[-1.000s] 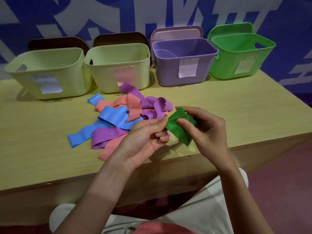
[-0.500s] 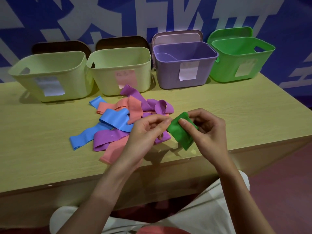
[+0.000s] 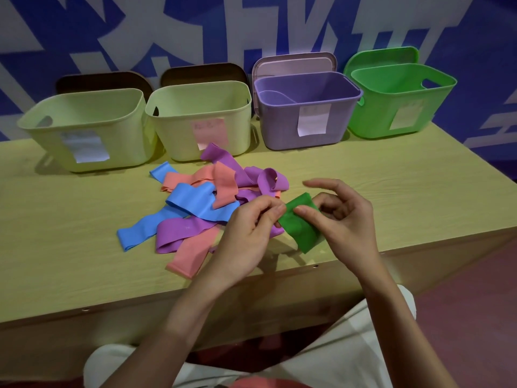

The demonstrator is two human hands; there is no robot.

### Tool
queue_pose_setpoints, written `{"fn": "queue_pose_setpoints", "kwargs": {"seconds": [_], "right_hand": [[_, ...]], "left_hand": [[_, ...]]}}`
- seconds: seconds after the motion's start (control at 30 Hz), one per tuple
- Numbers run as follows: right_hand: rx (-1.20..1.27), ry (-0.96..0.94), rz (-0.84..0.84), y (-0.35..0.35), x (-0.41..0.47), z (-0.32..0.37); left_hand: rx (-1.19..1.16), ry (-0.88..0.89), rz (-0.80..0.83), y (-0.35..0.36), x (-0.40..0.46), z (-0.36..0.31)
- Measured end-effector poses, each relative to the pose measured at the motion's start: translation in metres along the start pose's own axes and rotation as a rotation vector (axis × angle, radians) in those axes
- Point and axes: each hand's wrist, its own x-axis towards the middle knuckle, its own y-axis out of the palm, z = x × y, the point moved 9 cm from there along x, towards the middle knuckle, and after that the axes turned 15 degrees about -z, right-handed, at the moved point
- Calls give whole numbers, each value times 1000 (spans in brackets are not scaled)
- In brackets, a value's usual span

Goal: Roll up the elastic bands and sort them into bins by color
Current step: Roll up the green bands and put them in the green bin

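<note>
A partly rolled green elastic band (image 3: 300,224) is held above the table's front edge between both hands. My left hand (image 3: 247,233) pinches its left end with thumb and forefinger. My right hand (image 3: 342,217) pinches its right side with the thumb on top, the index finger lifted. A pile of loose bands lies just left of the hands: blue (image 3: 193,203), purple (image 3: 184,231) and salmon (image 3: 193,252). Four bins stand in a row at the back: two pale yellow-green (image 3: 81,127) (image 3: 201,107), one purple (image 3: 307,88), one green (image 3: 402,77).
The wooden table (image 3: 405,191) ends close to my lap, its front edge just under the hands. Lids lean behind the bins against a blue and white wall. Each bin has a paper label on its front. My white trousers show at the bottom.
The hands have kept working the green band in place; my right index finger has lifted off it. The view has tilted up a little.
</note>
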Motion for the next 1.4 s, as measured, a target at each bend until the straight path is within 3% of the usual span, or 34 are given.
{"fn": "queue_pose_setpoints", "kwargs": {"seconds": [0.1,0.43,0.57,0.73,0.93,1.13,1.4], "right_hand": [[-29,-53,57,3,-3,3],[-97,-126,-33,-6,-1,5],[-82,-106,-14,-3,-2,1],[-57,-100,61,6,-6,-2],[-61,-120,54,5,-2,0],[-89,-129,39,3,2,0],[-83,-145,18,1,0,4]], "left_hand": [[-15,-15,-12,-1,-1,-1],[35,51,-24,-2,-3,-5],[98,100,-119,-11,-4,-5],[2,-3,-184,-15,-4,-2],[-210,-177,-115,-7,-5,4],[-39,1,-54,-6,2,-2],[10,62,-210,-15,-1,-5]]}}
